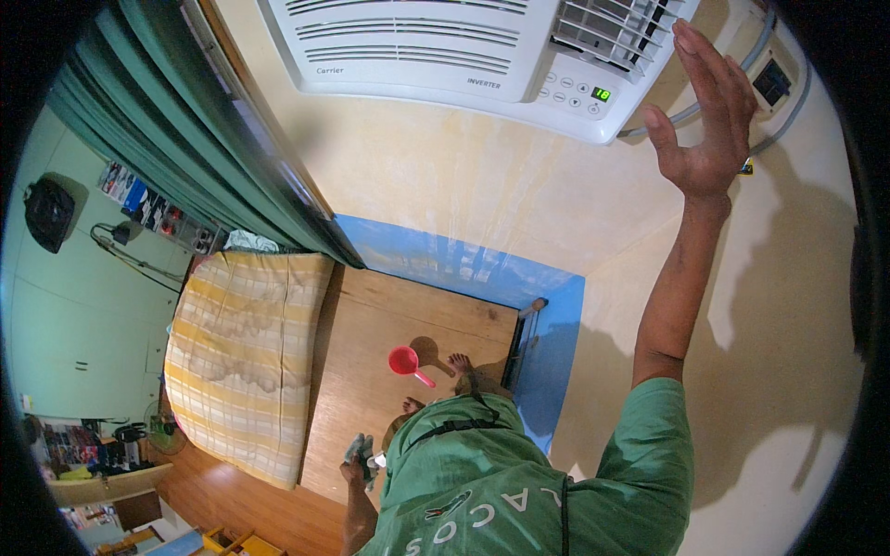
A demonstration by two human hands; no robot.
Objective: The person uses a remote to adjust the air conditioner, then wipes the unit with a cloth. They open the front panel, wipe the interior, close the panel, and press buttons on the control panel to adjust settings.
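Note:
My right hand (709,130) is raised beside the right edge of a white window-type air conditioner (403,79). Its fingers are stretched out with the thumb apart, and nothing is in it. Whether the fingertips touch the unit's side I cannot tell. The unit has slatted vents, a small button panel (567,95) and a green lit display. Low down by my left hip, my left hand (352,472) is closed round a grey-green cloth (358,448). A small white thing (376,461) shows next to the cloth; its kind is unclear.
A red long-handled dipper (402,360) lies on the wooden board (362,315) by my bare feet. To its left is a folded plaid mattress (241,361). A green curtain (176,120) hangs at the upper left. Grey cables and an outlet (771,82) are on the wall behind my right hand.

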